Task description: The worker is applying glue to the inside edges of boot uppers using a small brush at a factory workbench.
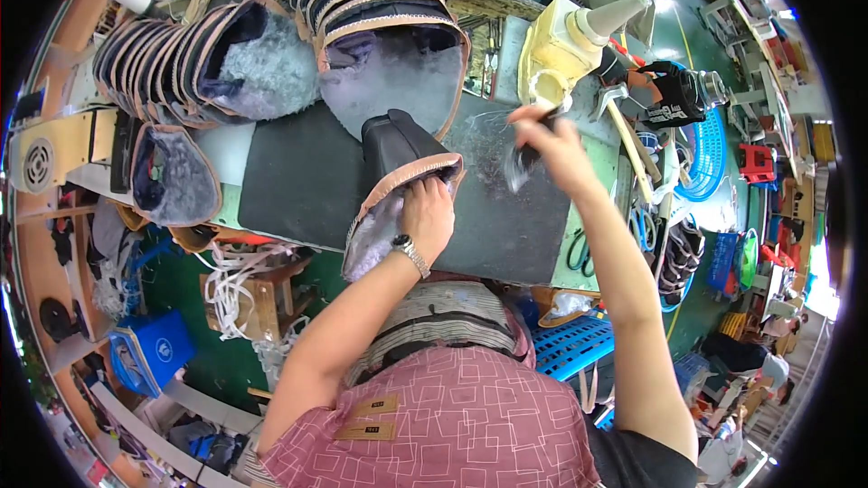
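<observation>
A black shoe upper with a tan stitched edge and grey fur lining stands at the near edge of the workbench. My left hand reaches into its opening, the fingertips hidden inside, gripping it. Off to the right, my right hand is closed around a dark-handled tool, which motion smears so its kind does not show. This hand is just in front of a yellow container with a pale cone on top and a round opening low on its front.
Fur-lined uppers stand in a left row and a back stack; a single upper lies at far left. A black mat covers the bench. At right are a hammer and scissors. A blue crate sits below.
</observation>
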{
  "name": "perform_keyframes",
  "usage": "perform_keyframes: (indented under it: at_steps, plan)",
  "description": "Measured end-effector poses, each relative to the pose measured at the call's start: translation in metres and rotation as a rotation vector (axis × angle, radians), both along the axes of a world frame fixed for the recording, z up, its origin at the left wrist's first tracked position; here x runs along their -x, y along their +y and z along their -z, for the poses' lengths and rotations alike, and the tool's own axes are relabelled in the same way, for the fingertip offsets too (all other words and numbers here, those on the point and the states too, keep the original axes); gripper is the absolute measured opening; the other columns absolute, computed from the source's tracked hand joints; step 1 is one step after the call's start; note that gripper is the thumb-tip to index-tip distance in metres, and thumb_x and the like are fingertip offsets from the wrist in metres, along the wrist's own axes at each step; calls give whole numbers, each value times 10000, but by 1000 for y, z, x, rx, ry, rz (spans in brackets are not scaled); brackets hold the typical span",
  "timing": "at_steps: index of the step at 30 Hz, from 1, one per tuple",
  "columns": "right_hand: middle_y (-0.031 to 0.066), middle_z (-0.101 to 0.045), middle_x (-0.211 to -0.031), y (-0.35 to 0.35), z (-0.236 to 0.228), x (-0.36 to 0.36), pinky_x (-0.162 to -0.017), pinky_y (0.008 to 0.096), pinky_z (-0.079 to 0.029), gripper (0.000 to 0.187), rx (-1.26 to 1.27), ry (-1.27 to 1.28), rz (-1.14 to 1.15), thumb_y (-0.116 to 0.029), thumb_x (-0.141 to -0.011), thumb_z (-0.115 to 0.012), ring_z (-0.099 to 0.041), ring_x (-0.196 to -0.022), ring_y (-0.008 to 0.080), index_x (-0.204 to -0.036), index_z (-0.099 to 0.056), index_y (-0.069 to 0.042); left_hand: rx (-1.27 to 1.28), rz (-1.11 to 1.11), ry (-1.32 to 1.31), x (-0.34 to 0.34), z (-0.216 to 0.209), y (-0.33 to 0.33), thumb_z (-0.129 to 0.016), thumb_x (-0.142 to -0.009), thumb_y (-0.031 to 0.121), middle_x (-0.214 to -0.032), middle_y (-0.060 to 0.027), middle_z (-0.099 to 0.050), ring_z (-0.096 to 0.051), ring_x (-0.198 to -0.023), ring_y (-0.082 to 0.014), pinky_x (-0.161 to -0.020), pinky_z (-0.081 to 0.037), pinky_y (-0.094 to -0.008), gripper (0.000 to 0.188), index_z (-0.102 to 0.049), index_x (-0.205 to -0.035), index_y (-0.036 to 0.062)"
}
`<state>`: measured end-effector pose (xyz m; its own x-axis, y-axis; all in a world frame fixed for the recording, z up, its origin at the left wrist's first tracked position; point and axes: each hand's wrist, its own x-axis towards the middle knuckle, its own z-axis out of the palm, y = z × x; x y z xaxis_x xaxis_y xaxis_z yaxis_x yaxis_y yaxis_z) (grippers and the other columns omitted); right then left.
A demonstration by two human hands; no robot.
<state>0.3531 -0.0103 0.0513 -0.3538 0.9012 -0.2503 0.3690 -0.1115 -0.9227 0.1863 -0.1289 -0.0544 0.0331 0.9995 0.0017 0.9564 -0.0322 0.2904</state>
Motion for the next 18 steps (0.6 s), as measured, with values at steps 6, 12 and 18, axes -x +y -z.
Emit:
perform_keyframes:
  at_steps: [6, 12, 18]
  plan:
    - [36, -599, -817, 47, 13, -59, -701, 231, -454, 170, -243, 97, 158, -131, -844, -549, -558, -724, 96, -950, -569, 1, -34, 121, 701, -20, 5, 12, -478, -758, 93, -743, -145, -559, -551, -658, -240, -564, -453, -335, 164, -579, -799, -30]
    - [64, -583, -584, 95, 73, -88, -489, 239, -426, 202, -510, -271, 301, -197, -822, -577, -551, -523, 94, -786, -572, 1, 41, 198, 21, 9, -10, 20, -501, -736, 89, -660, -180, -572, -594, -588, -232, -492, -487, -326, 131, -575, -760, -17]
    - [49, -567, -538, 77, 84, -133, -380, 206, -435, 296, 143, 243, 552, -328, -860, -539, -533, -412, 119, -751, -538, -52, 290, -16, -579, 73, 26, 30, -442, -894, 323, -1088, -160, -575, -526, -1045, -297, -859, -412, -335, 386, -541, -1104, 14]
